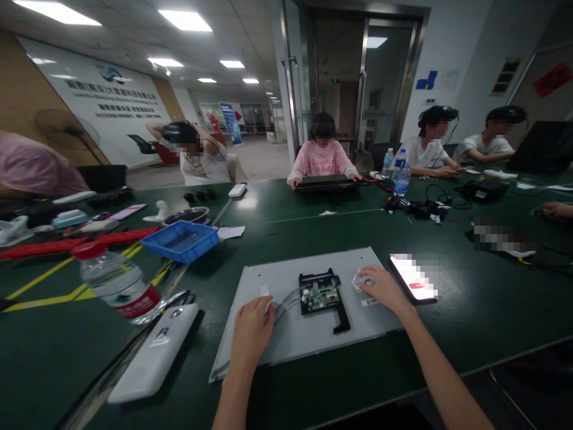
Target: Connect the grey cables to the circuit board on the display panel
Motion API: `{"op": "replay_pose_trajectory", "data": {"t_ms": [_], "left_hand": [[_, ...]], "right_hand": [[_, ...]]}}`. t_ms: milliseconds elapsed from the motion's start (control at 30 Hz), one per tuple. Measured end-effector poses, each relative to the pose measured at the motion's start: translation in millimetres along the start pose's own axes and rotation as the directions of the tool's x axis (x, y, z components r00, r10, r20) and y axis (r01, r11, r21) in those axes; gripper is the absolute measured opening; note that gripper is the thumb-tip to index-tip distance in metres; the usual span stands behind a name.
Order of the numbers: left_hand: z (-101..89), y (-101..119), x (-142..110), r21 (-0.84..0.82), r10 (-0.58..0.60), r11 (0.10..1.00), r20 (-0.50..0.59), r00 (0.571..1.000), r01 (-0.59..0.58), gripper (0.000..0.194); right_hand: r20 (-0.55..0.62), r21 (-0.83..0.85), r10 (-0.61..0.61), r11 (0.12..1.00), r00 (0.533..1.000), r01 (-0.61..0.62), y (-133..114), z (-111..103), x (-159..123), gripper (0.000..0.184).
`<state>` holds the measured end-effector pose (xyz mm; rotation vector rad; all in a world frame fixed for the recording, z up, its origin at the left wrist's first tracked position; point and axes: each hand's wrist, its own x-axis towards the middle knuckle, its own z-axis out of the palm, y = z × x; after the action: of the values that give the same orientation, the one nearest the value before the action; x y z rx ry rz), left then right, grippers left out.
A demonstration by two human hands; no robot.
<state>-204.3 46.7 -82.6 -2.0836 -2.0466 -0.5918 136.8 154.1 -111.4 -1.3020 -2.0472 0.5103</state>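
One barcode label [369,302] near right hand [381,288], fingers pinching clear item [358,280]; left hand [253,323] curled, hold unclear.

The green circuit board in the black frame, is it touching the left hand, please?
Apart: the head view shows grey cables and a visible strip of the flat grey panel between the left hand and the green circuit board.

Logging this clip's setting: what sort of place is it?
Probably an office area used for hands-on electronics work. The large lettered wall sign and the ceiling light panels suggest an office; the exposed circuit board over the long green table points to bench work.
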Motion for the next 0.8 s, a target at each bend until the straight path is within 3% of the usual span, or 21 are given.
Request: {"op": "replay_pose_trajectory", "data": {"t_ms": [400, 800], "left_hand": [[-3.4, 4, -1, -0.026, 0.003, 1.000, 0.012, 1.000, -0.003, 0.028], [-1.8, 5, -2, -0.036, 0.002, 0.999, 0.007, 1.000, -0.002, 0.028]], "right_hand": [[0.065, -0.083, 0.032, 0.996, 0.997, -0.027, 0, -5, -2, 0.020], [0.048, 0.137, 0.129, 0.981, 0.991, -0.134, 10, 4, -4, 0.030]]}}
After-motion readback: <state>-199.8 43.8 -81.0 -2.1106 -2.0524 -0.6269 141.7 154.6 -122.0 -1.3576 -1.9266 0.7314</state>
